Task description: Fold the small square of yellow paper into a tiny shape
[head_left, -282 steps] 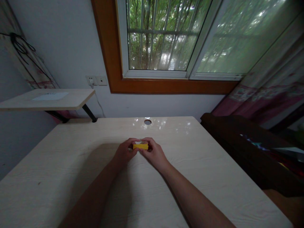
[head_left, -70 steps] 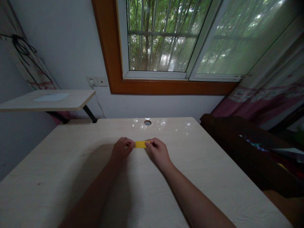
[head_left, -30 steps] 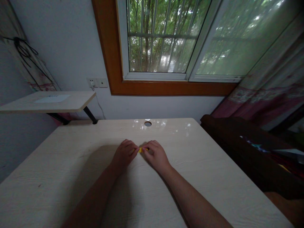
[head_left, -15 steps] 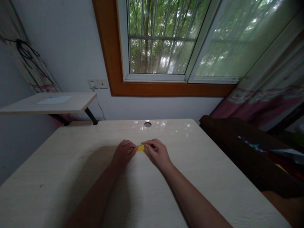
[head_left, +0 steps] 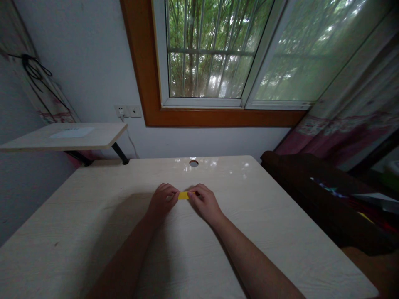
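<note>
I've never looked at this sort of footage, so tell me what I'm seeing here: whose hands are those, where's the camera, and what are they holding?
There is no machine here. These are one person's bare hands, and every picture comes from a single camera worn on that person's head, looking forward and down. That is why the arms reach in from the bottom edge.

The left hand and right hand pinch a small yellow strip between them, one at each end. It is too small to tell what it is made of.

Below is a pale table with a round hole near its far edge. At the far left, a raised shelf bears a sheet of paper. Beyond is a window.
</note>
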Demonstrator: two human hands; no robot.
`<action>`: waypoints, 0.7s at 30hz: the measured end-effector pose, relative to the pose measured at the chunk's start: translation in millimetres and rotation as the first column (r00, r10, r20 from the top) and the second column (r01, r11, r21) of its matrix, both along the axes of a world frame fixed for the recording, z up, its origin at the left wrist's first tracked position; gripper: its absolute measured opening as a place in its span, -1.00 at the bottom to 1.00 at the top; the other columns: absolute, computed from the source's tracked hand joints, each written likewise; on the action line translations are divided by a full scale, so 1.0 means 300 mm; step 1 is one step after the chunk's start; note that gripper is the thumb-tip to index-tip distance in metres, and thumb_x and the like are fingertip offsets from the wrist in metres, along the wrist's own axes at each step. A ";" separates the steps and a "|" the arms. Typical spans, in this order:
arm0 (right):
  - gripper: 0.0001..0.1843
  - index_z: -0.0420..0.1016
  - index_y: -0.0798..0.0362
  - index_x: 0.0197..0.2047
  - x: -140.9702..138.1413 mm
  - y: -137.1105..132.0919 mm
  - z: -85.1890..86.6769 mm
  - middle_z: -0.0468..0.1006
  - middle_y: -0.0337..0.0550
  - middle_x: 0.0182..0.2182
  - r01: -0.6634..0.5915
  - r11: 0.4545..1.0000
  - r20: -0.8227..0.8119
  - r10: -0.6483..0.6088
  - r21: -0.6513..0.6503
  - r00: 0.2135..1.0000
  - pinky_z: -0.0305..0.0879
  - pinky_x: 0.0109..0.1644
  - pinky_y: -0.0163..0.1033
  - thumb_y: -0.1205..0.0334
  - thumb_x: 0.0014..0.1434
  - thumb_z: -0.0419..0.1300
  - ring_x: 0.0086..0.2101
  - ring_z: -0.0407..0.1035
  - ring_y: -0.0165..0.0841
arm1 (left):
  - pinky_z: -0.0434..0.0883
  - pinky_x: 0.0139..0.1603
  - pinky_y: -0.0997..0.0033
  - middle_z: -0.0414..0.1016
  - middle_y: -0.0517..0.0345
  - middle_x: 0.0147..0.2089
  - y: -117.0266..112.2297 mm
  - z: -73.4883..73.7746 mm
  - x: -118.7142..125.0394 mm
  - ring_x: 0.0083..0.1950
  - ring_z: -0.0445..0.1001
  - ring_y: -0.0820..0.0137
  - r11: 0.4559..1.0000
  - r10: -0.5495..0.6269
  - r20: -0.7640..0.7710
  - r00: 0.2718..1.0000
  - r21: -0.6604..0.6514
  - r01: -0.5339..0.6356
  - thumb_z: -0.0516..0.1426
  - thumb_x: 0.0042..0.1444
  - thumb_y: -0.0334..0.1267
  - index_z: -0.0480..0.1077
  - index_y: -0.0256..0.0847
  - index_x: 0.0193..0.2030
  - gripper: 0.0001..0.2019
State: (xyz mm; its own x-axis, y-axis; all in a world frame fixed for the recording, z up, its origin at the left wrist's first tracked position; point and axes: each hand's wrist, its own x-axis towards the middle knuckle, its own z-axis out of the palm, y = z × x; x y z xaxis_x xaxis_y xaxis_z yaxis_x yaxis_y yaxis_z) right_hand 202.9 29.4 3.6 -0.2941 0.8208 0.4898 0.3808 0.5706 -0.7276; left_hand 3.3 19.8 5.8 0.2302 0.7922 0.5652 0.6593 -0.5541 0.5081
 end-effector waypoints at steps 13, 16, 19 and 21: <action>-0.82 0.56 0.03 -0.32 0.008 0.021 -0.035 0.52 -0.16 -0.38 0.066 0.994 -0.121 -0.077 -0.091 0.990 0.28 -0.28 -0.26 0.21 0.23 0.15 -0.34 0.40 -0.32 | 0.45 -0.22 0.40 0.47 0.12 -0.30 0.000 -0.003 -0.024 -0.23 0.45 0.37 0.990 0.118 0.177 0.977 -0.095 -0.102 0.08 0.20 -0.30 0.46 -0.17 -0.35 -0.85; -0.82 0.56 0.02 -0.32 0.005 0.019 -0.034 0.52 -0.16 -0.39 0.053 0.995 -0.118 -0.062 -0.082 0.991 0.27 -0.31 -0.27 0.21 0.23 0.15 -0.36 0.39 -0.32 | 0.47 -0.23 0.41 0.48 0.10 -0.24 0.002 -0.007 -0.015 -0.23 0.46 0.39 0.992 0.084 0.200 0.976 -0.113 -0.062 0.10 0.20 -0.29 0.48 -0.17 -0.26 -0.88; -0.84 0.56 0.02 -0.31 0.001 0.016 -0.032 0.53 -0.15 -0.39 0.039 0.997 -0.103 -0.046 -0.071 0.994 0.28 -0.30 -0.26 0.22 0.22 0.15 -0.36 0.39 -0.32 | 0.48 -0.22 0.40 0.48 0.10 -0.23 0.002 -0.010 -0.006 -0.26 0.46 0.40 0.994 0.036 0.180 0.983 -0.113 -0.016 0.14 0.17 -0.30 0.49 -0.16 -0.22 -0.90; -0.85 0.57 0.02 -0.30 -0.001 0.012 -0.029 0.53 -0.15 -0.38 0.028 0.998 -0.080 -0.032 -0.058 0.996 0.29 -0.28 -0.26 0.23 0.22 0.16 -0.35 0.39 -0.32 | 0.46 -0.21 0.38 0.49 0.11 -0.25 0.002 -0.012 -0.003 -0.25 0.46 0.38 0.994 0.006 0.136 0.991 -0.110 0.009 0.16 0.16 -0.30 0.50 -0.15 -0.23 -0.91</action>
